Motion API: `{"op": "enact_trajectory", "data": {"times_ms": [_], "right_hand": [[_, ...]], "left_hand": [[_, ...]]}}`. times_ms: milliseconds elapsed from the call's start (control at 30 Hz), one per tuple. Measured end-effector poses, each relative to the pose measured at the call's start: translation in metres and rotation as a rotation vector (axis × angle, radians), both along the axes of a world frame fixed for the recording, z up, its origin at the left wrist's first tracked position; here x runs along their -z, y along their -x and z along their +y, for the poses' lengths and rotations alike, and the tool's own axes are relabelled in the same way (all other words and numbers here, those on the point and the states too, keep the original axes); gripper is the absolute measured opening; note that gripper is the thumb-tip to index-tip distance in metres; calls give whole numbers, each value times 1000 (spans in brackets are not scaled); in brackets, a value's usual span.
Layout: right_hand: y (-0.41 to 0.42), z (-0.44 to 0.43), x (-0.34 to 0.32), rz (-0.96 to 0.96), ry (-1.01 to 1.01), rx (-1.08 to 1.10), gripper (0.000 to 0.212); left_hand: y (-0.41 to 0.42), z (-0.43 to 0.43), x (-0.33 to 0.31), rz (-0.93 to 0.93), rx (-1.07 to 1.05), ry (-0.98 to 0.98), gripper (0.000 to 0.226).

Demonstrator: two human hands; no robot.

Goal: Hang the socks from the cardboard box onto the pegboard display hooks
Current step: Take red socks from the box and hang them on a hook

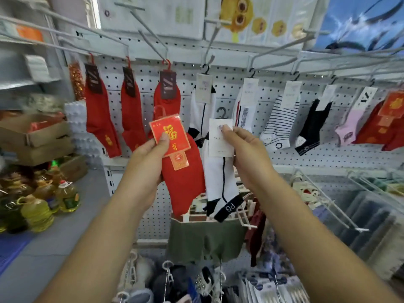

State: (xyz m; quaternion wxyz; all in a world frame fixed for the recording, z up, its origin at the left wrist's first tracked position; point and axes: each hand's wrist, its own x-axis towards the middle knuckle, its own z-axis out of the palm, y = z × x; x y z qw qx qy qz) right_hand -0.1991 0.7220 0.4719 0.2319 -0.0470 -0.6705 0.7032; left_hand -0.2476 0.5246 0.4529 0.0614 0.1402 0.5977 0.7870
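Left hand (150, 155) pinches one red sock (183, 182), right hand (248, 155) pinches one white sock (219, 180), before the pegboard (145, 95).

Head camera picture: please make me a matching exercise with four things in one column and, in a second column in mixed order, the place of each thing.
Column A
1. red sock with a red card
2. white sock with a dark line
3. striped sock
4. cardboard box

Column B
a. hangs on the pegboard
b. held in the right hand
c. stands at the far left
d. held in the left hand

Pairs: 1-d, 2-b, 3-a, 4-c
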Motion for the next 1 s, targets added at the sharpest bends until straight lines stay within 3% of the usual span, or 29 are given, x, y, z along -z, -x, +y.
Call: {"op": "enact_trajectory", "data": {"times_ms": [200,400,633,867,1000], "right_hand": [[64,9,-54,93,-133,140,43],[108,11,-75,146,-205,240,21],[135,11,-73,120,-255,226,22],[102,7,-49,61,-315,366,35],[37,3,-6,74,-217,348,27]], "left_hand": [[35,-13,-36,140,-120,41,25],[52,-20,-40,170,-93,88,24],[59,-20,-39,122,-18,78,21],[57,-4,-37,21,102,41,26],[47,22,-24,-16,221,53,23]]}}
